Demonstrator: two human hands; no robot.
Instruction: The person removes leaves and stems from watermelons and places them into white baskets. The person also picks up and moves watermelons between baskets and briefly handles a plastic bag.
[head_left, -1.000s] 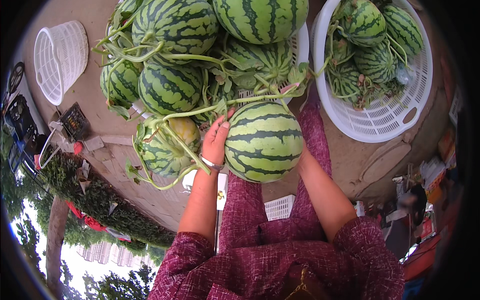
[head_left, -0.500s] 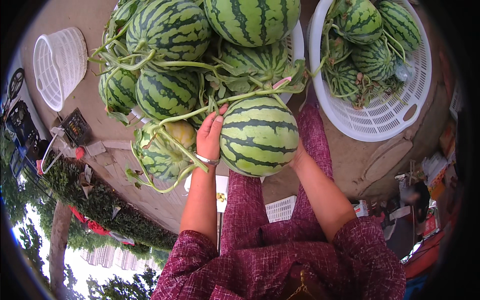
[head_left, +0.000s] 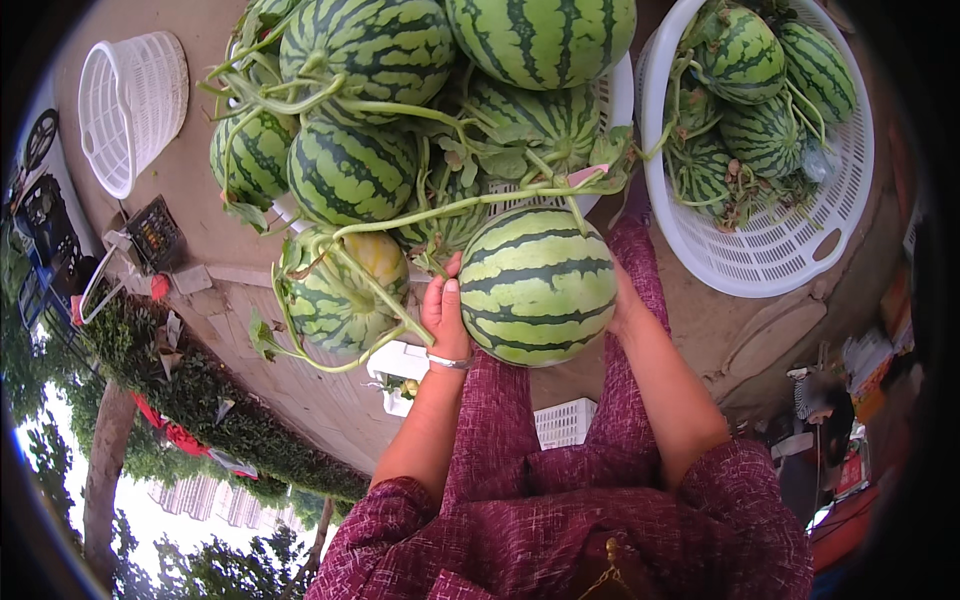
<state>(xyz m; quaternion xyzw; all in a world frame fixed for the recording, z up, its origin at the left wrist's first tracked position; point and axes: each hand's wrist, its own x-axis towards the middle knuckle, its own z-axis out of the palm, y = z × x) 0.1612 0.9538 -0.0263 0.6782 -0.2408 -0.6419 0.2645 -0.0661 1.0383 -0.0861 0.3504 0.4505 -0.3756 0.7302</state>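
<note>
A large striped watermelon [head_left: 540, 292] is in front of me, still joined to a long green vine [head_left: 470, 208] above it. My right hand [head_left: 626, 301] cups its right side, with the fingers mostly hidden behind it. At its left side, my left hand [head_left: 445, 315] presses with bent fingers and a raised thumb, just below a small leafy shoot. Left of that hand hangs a second watermelon [head_left: 345, 305] with a yellowish patch, on the same vine. Beyond them, more watermelons [head_left: 355, 170] are piled in a white basket [head_left: 617, 100] among stems and leaves.
To the right stands a white slotted basket [head_left: 740, 270] with several smaller watermelons. Another white basket [head_left: 135, 110] lies tipped at the far left, near a dark crate [head_left: 153, 238]. A white box [head_left: 398, 370] and a small white basket [head_left: 565, 424] are below, near my legs.
My left hand has moved down from the vine's stem to the watermelon's left side. The watermelon sits slightly lower and farther right in view. The whole scene has shifted a little rightward.
</note>
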